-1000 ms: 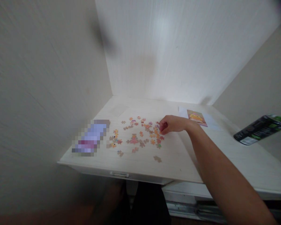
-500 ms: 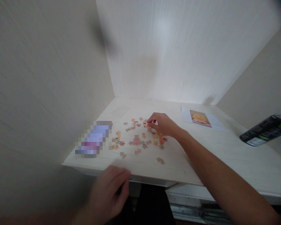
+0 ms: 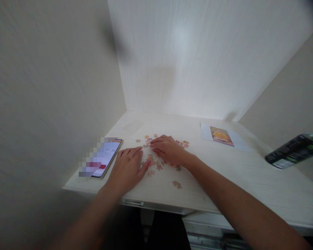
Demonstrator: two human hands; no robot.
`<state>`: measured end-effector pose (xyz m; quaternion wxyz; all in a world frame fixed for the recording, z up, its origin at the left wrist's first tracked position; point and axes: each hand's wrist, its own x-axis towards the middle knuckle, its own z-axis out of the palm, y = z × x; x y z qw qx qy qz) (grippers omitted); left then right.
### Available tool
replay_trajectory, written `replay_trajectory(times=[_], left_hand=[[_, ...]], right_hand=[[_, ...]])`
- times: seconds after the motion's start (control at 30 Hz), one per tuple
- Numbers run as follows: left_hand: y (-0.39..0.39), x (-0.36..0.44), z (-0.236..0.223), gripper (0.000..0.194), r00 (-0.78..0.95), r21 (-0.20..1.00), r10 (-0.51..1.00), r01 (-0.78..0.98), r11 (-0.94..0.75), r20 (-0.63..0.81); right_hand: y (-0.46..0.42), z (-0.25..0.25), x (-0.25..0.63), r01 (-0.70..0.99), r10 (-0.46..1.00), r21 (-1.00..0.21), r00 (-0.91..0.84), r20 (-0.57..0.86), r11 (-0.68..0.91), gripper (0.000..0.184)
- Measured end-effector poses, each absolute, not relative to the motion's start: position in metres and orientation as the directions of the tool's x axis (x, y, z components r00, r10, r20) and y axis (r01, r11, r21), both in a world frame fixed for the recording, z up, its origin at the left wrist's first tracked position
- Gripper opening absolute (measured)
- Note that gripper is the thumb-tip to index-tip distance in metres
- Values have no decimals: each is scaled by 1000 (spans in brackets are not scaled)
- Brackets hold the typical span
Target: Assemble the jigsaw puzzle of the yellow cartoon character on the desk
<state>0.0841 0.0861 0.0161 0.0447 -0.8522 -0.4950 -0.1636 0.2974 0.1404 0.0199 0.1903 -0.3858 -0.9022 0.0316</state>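
Loose jigsaw pieces (image 3: 159, 166) lie scattered over the white desk between and under both hands. My left hand (image 3: 127, 166) is spread flat over the pieces on the left side and hides most of them; its thumb reaches towards a pinkish group in the middle. Across from it, my right hand (image 3: 167, 149) rests low over the pile with its fingers stretched to the left, thumb apart, by the pieces at the back. Whether a piece is under its fingertips I cannot tell. One lone jigsaw piece (image 3: 176, 184) lies nearer the front edge.
A phone (image 3: 112, 156), partly blurred out, lies left of the pieces. A paper with a yellow picture (image 3: 221, 135) is at the back right. A dark can (image 3: 293, 151) stands at the right. White panels (image 3: 156, 62) enclose the desk (image 3: 224, 180).
My left hand has come up from below the front edge onto the pieces and spread out. My right hand has shifted left and nearer, its pinch loosened.
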Motion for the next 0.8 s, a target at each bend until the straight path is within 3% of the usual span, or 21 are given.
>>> replay_trajectory(times=[0.27, 0.5, 0.8], left_hand=[[87, 84, 10, 51, 393, 95, 847, 887, -451, 357], [85, 85, 14, 44, 481, 159, 812, 820, -550, 329], [84, 83, 13, 42, 476, 223, 814, 799, -559, 333]], right_hand=[[141, 18, 295, 694, 716, -195, -636, 288, 694, 26], [138, 22, 285, 637, 668, -208, -681, 301, 743, 31], [129, 30, 277, 610, 624, -150, -720, 305, 778, 33]])
